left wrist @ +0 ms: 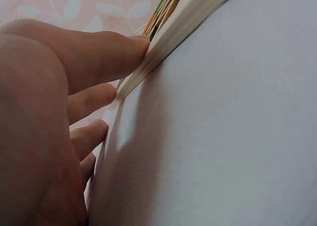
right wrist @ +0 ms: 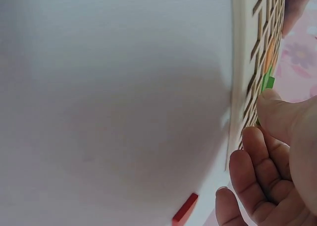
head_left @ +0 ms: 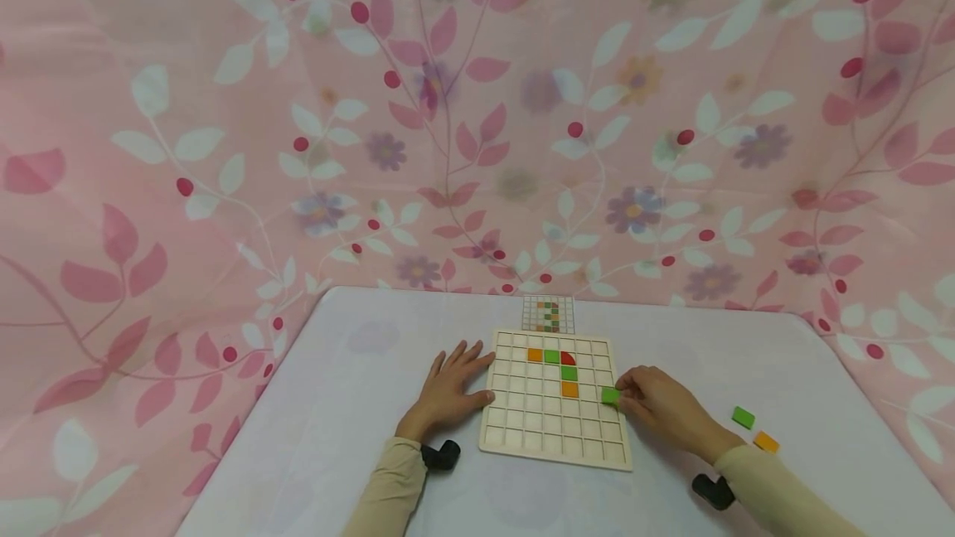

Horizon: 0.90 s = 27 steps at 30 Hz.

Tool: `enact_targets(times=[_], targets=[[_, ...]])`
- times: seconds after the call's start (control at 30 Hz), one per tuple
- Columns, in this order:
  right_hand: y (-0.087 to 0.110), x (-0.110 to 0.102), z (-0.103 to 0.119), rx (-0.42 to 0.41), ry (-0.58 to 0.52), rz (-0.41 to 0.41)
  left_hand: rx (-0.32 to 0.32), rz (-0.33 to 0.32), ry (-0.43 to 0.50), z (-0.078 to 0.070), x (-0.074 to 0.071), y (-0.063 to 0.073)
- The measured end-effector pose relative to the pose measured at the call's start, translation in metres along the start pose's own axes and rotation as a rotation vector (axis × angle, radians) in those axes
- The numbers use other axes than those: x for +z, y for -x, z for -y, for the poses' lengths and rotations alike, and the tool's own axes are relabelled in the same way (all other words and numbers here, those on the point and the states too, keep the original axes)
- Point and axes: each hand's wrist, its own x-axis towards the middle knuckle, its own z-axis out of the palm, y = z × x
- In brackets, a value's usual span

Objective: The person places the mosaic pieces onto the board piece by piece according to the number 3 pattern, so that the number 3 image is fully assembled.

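A pale wooden grid board (head_left: 525, 421) lies on the table. In its upper part, an orange tile (head_left: 535, 355), a green tile (head_left: 552, 356) and a red rounded tile (head_left: 568, 359) form a row. Below the red one sit another green tile (head_left: 569, 373) and another orange tile (head_left: 570, 389). My left hand (head_left: 446, 394) touches the board's left edge with thumb and fingertips, fingers spread. Between thumb and fingers, my right hand (head_left: 664, 406) pinches a loose green tile (head_left: 610, 396) over the board's right edge; the same tile (right wrist: 270, 82) shows beyond the thumb in the right wrist view.
A small printed card (head_left: 548, 315) with a coloured grid pattern lies behind the board. Right of my right forearm are a green tile (head_left: 743, 417) and an orange tile (head_left: 766, 442). The right wrist view shows a red tile (right wrist: 185, 209) on the white tabletop (head_left: 358, 355).
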Motion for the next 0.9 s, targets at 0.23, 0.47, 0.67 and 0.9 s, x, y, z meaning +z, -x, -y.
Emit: enact_targets(times=[0.23,0.47,0.67,0.9], targets=[[-0.013,0.001,0.013,-0.018,-0.023,0.013,-0.006,0.005,0.007,-0.002,-0.001,0.001],[-0.024,0.007,0.024,-0.006,-0.055,0.051,-0.002,0.012,-0.008,-0.001,-0.001,0.000],[-0.031,0.012,0.028,-0.023,-0.080,0.067,0.001,0.006,0.005,-0.002,-0.001,0.000],[-0.041,0.020,0.035,-0.027,-0.088,0.070,-0.001,0.006,0.016,-0.002,-0.002,0.000]])
